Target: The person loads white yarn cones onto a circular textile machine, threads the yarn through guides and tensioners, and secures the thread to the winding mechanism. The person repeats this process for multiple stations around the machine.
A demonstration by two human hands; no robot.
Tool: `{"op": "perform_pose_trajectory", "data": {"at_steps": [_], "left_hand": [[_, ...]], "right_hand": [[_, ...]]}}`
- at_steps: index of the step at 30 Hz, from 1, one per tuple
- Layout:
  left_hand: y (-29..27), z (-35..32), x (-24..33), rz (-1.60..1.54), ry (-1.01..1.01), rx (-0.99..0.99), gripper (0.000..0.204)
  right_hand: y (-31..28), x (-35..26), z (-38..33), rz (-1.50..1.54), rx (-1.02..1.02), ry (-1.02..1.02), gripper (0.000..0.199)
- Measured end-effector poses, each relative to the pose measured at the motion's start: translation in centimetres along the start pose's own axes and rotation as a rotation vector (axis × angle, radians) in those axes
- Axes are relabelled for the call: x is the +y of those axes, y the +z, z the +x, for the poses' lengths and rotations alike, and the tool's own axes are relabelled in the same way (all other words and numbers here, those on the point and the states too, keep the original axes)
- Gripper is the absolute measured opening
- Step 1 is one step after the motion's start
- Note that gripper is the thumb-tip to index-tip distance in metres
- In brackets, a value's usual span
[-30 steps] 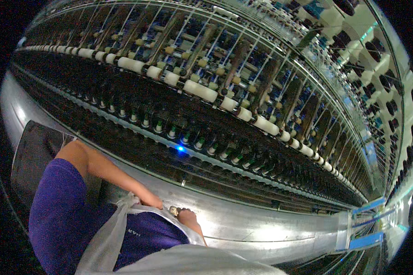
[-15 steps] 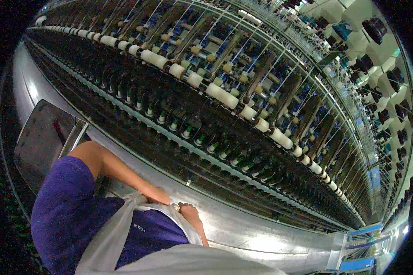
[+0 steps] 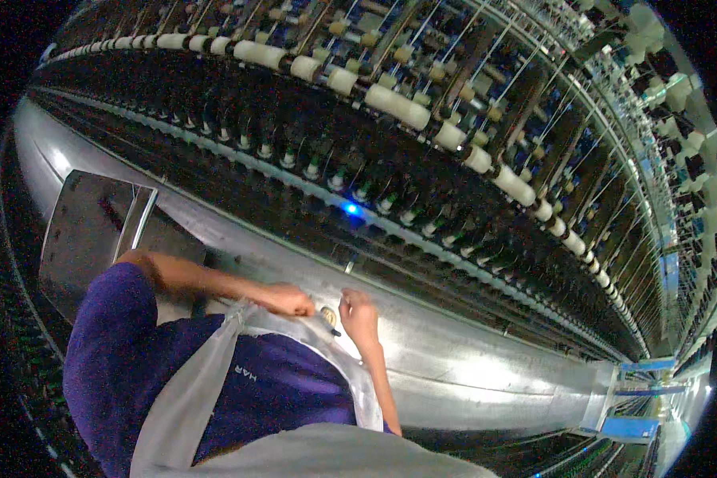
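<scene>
- Fingers of your left hand (image 3: 288,300) are curled together on the grey apron strap (image 3: 251,315).
- Your right hand (image 3: 358,312) pinches near a small round object (image 3: 327,315), just above the machine's metal rail (image 3: 470,366); what it grips I cannot tell.

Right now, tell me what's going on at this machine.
A person in a purple shirt and a pale apron stands at a long spinning frame. Both hands are close together at chest height, the left hand and right hand working a small round object between them. A blue light glows below the row of white bobbins.
</scene>
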State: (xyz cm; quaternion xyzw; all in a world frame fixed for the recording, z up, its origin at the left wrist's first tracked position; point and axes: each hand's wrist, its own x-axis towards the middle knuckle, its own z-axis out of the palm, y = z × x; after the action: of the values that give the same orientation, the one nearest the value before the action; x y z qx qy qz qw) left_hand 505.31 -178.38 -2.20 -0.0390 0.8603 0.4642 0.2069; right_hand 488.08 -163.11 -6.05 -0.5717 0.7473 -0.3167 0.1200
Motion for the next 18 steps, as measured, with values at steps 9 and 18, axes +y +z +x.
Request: {"op": "perform_pose_trajectory", "data": {"at_steps": [9,18], "left_hand": [[-4.4,-1.3,1.7,0.543,0.209,0.430,0.021],[-10.7,2.6,0.2,0.431,0.349,0.734,0.020]], "right_hand": [[-1.2,-5.4,3.5,0.722,-0.273,0.216,0.029],[-2.5,-4.0,9.3,0.867,-0.127,0.395,0.027]]}}
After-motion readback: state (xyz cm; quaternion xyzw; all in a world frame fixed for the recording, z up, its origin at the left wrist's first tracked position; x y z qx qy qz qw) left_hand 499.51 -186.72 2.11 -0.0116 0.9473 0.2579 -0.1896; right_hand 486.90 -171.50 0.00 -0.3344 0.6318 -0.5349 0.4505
